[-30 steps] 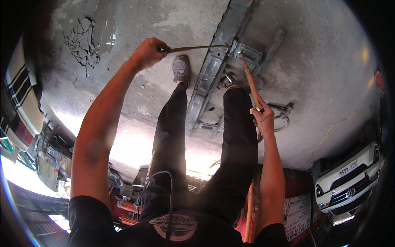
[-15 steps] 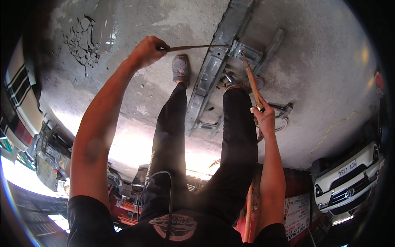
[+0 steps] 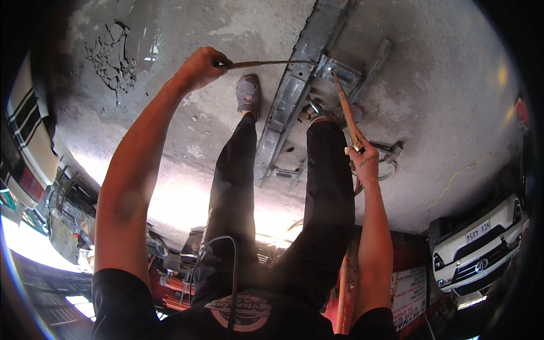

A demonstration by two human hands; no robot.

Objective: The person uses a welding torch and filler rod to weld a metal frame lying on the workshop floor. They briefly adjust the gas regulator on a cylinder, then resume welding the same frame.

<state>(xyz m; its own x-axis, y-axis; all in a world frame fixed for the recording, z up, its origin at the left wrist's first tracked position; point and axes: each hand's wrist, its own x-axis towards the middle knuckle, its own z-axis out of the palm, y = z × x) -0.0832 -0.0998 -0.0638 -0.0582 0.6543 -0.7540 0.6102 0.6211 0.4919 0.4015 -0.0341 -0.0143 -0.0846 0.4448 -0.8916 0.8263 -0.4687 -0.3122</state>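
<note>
Grey steel beam [image 3: 289,93] runs aslant over the concrete floor [image 3: 187,127] between the worker's feet — a stance that seems chosen to leave both arms free over the metal. Beside it sits a crosspiece [image 3: 343,72], between the beam and a short rail [image 3: 371,71].

The left hand [image 3: 199,69] is closed to a pinch on the near end of a thin rod [image 3: 249,64], probably so far back to keep the fingers away from the tip. The tip reaches the beam's edge by the crosspiece; whether it touches, I cannot tell.

The right hand [image 3: 364,160] is wrapped round the rear of a long coppery torch [image 3: 346,107], fingers curled shut on it. Its nozzle points at the crosspiece, so both tools come together near one corner, from opposite sides. I can't make out a flame. Hoses [image 3: 387,173] loop on the floor beside that hand.

Counting up: one rod, one torch, one beam, one crosspiece, one short rail. One shoe [image 3: 248,93] shows plainly — the other is mostly hidden. Two vehicles flank the spot: a striped one [image 3: 28,130] left, a white one [image 3: 481,249] right.
</note>
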